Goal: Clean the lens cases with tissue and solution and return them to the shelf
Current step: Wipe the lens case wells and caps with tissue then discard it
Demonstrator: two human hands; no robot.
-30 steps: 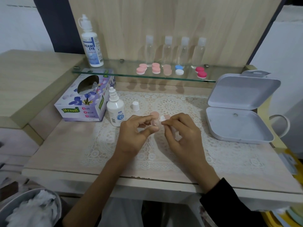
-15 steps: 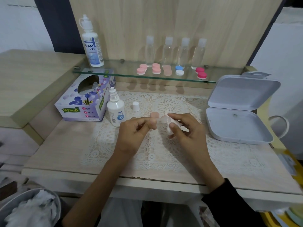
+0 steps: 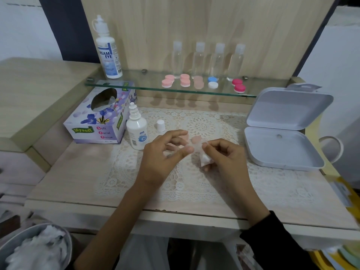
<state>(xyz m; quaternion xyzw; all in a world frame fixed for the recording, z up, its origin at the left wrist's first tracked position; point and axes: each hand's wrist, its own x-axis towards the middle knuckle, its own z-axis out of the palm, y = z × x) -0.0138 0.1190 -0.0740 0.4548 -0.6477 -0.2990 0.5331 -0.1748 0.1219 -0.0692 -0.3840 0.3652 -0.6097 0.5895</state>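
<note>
My left hand point(image 3: 163, 154) pinches a small translucent lens case point(image 3: 196, 147) between thumb and fingers, just above the lace mat. My right hand point(image 3: 226, 158) grips a wad of white tissue point(image 3: 205, 159) and touches it to the case. Two peach caps point(image 3: 194, 140) lie on the mat just behind my fingers, partly hidden. The small solution bottle point(image 3: 136, 129) stands uncapped left of my hands, with its white cap point(image 3: 161, 125) beside it. Several capped lens cases, pink point(image 3: 168, 82), peach point(image 3: 198, 83), blue-and-white point(image 3: 212, 82) and red point(image 3: 238, 85), sit on the glass shelf point(image 3: 136, 87).
A tissue box point(image 3: 97, 123) stands at the left, and a large solution bottle point(image 3: 108, 55) on the shelf's left end. Several clear bottles point(image 3: 207, 59) line the shelf's back. An open white box point(image 3: 282, 147) lies at the right. A bin of used tissue point(image 3: 35, 248) sits low left.
My right hand has drawn back toward me and the tissue wad now shows in its fingers. My left fingers have spread a little around the case.
</note>
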